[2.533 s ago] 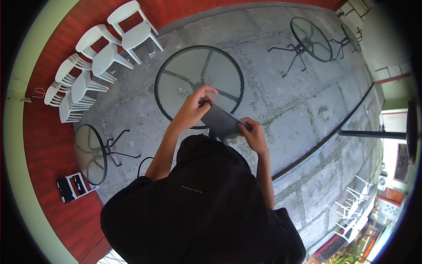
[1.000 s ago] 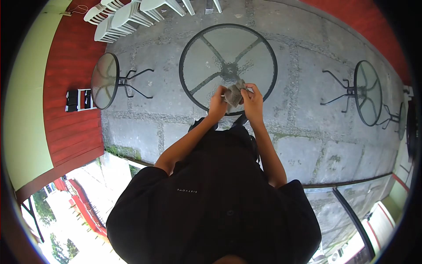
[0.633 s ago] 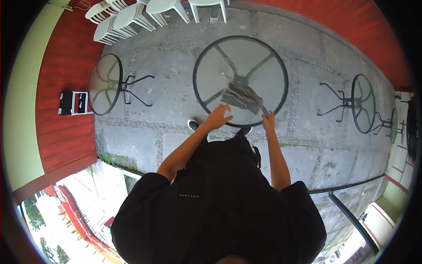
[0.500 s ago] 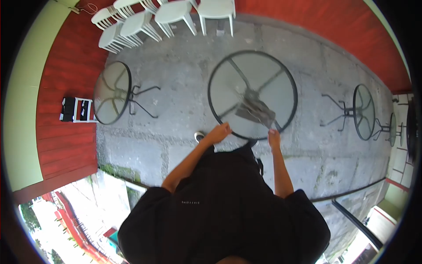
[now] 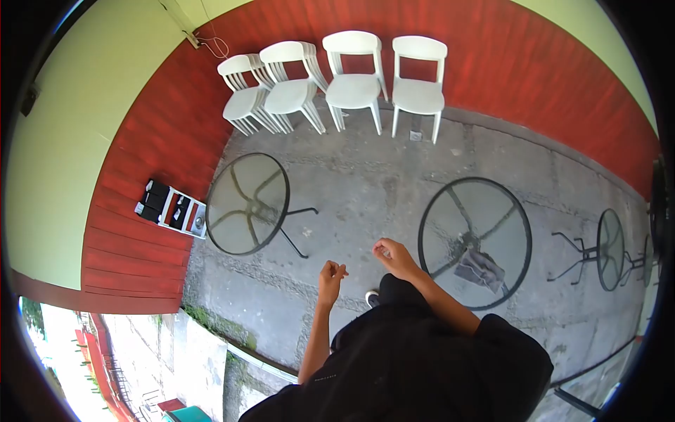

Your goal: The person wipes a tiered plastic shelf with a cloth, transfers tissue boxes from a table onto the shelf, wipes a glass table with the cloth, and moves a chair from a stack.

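My left hand (image 5: 332, 281) is raised over the concrete floor, its fingers curled in, and nothing shows in it. My right hand (image 5: 396, 259) is a short way to its right, fingers also bent closed, with no object visible in them. Neither hand touches a table. To the right of my right hand stands a round glass table (image 5: 450, 204) with a dark rim. A crumpled grey cloth (image 5: 480, 270) lies on its glass, toward the near side.
Another round glass table (image 5: 242, 184) stands at left, beside a white step stool (image 5: 184, 213) with black items. Stacked white chairs (image 5: 351, 90) line the red wall (image 5: 492, 77). More glass tables (image 5: 610, 246) are at far right. A low kerb (image 5: 260, 360) edges the floor.
Both hands have left the rim of the table with the cloth and come together to its left. My view has turned left and up; the cloth stays on the glass.
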Available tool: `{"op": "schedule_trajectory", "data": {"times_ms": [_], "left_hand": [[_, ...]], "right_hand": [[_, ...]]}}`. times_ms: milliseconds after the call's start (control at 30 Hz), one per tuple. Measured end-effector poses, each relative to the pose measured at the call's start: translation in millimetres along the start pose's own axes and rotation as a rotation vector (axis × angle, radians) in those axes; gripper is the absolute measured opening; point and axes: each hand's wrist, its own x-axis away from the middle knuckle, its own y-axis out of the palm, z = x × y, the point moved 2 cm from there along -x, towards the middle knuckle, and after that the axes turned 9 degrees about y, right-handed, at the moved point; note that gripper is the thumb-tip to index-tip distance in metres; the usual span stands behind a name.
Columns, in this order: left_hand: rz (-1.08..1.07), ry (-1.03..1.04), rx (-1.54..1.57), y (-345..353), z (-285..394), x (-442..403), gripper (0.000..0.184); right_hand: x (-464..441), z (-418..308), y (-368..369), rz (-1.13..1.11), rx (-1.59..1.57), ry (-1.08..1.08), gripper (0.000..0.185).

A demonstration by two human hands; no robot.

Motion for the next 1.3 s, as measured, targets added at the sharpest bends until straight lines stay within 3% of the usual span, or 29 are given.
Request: {"op": "schedule_trajectory", "data": {"times_ms": [100, 267, 500, 600, 700, 767, 800, 867, 933, 967, 1067, 1200, 1300], "left_hand": [[0.064, -0.074, 0.094, -14.1, 3.0, -27.4, 0.025], [-0.018, -0.084, 0.088, -12.6, 14.3, -87.7, 0.029], [-0.123, -0.108, -0.023, -5.5, 13.1, -230.4, 0.028], [-0.159, -0.046, -0.047, 6.0, 36.3, -306.7, 0.026], [-0.209, 0.057, -0.063, 19.7, 43.5, -389.3, 0.024], [-0.222, 0.153, -0.097, 31.7, 56.6, -434.3, 0.021], [-0.321, 0.443, -0.277, 29.3, 48.8, -455.1, 0.023], [-0.319, 0.355, -0.038, 57.0, 71.2, -482.2, 0.027], [-0.28, -0.033, 0.177, 92.5, 89.9, -509.9, 0.028], [-0.365, 0.004, 0.018, 105.8, 75.1, -533.6, 0.028], [-0.544, -0.068, 0.141, 156.1, 90.0, -571.5, 0.033], [-0.744, -0.008, 0.186, 208.4, 107.0, -626.3, 0.032], [-0.796, 0.034, 0.257, 233.1, 115.1, -682.1, 0.029]], "right_hand": [[-40.2, -24.1, 7.0, 0.002, -0.003, -0.041, 0.019], [-113.1, -20.8, 4.1, 0.024, -0.057, -0.007, 0.017], [-249.4, -19.3, -37.3, 0.176, -0.065, -0.058, 0.019], [-292.0, -79.8, -86.1, 0.165, -0.072, -0.023, 0.019], [-325.0, -140.3, -131.5, 0.119, -0.012, -0.204, 0.018], [-329.9, -205.6, -161.3, -0.069, -0.016, -0.212, 0.019], [-326.4, -236.3, -171.4, -0.08, 0.007, -0.329, 0.02], [-322.5, -293.6, -190.7, -0.087, 0.097, -0.587, 0.022], [-318.4, -340.4, -206.2, -0.137, 0.19, -0.773, 0.024], [-320.1, -359.8, -213.3, -0.181, 0.221, -0.826, 0.025], [-340.5, -387.5, -218.2, -0.152, 0.413, -0.923, 0.014], [-391.5, -392.2, -198.9, -0.003, 0.54, -1.174, 0.027], [-444.5, -399.1, -217.4, -0.034, 0.546, -1.152, 0.027]]}}
